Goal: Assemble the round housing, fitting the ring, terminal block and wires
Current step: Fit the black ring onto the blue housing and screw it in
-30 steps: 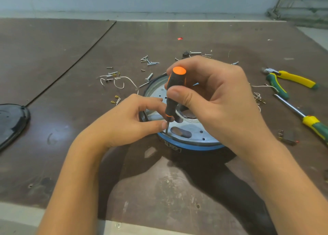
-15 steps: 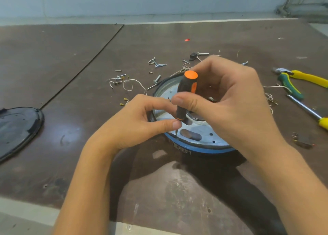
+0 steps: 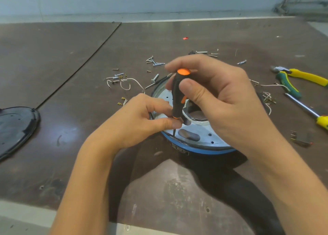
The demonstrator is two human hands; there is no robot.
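Orange-capped black screwdriver upright in your right hand's grip, your left hand pinches its steel shaft, blue-rimmed round housing lies mid-bench beneath, rim label too blurred to read.

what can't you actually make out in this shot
Head view only.
Whether a screw sits under the screwdriver tip: hidden by the left hand.
Right side of the round housing: covered by the right hand.
Black cover: cut off by the left edge.
Small dark part at right: too blurred to identify.
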